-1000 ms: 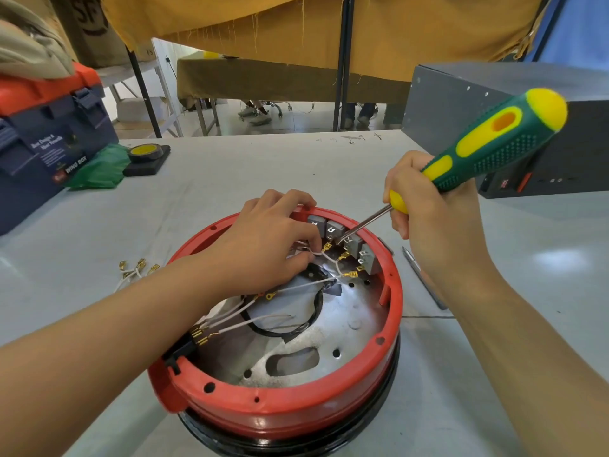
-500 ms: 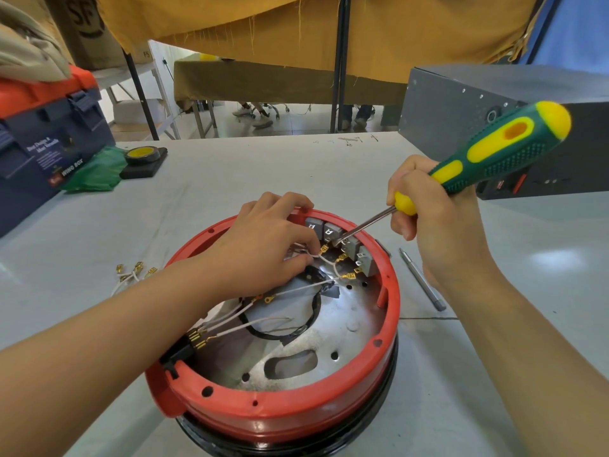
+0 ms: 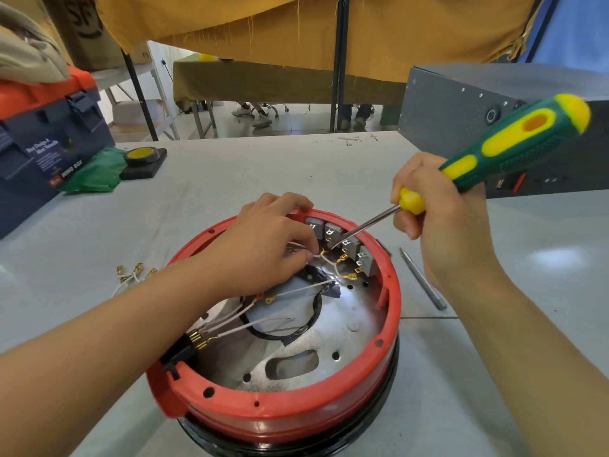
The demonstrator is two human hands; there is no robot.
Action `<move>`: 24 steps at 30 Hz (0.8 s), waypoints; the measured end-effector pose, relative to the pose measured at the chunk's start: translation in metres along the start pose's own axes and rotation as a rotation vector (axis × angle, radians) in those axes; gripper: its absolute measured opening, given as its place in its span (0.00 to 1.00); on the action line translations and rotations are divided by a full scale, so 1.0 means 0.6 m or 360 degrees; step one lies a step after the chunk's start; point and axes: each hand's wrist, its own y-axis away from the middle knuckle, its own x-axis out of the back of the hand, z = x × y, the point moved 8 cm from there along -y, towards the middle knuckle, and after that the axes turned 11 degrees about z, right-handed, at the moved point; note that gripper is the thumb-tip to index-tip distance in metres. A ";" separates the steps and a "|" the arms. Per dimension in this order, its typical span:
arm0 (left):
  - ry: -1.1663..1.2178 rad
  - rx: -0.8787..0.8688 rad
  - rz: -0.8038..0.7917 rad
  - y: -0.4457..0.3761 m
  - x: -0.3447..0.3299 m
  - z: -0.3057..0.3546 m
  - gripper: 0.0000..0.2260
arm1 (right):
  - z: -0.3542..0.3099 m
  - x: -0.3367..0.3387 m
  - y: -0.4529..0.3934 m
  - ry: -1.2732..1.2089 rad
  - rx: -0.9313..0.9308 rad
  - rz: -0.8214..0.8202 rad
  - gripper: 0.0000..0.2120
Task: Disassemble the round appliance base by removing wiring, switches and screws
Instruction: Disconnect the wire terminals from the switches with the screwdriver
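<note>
red base (image 3: pixel 283 413): white wires (image 3: pixel 263 323), grey switches (image 3: pixel 349 247) | right hand (image 3: pixel 441 232): screwdriver (image 3: pixel 514 143)

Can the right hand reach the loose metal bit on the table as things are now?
Probably yes: the bit lies bare just beside the right hand, but its grip is full with the screwdriver.

A navy toolbox (image 3: pixel 43 150), green cloth (image 3: pixel 95 174), tape roll (image 3: pixel 142 154) and grey metal box (image 3: pixel 478 107) sit on the table (image 3: pixel 263 166).

Cardboard box (image 3: pixel 87 24): "SF"; toolbox (image 3: pixel 49 150): "WINO BOX".
</note>
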 end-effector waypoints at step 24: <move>-0.0016 0.0011 -0.0133 0.000 0.026 -0.003 0.06 | -0.037 -0.004 0.015 0.0245 0.0313 -0.0010 0.11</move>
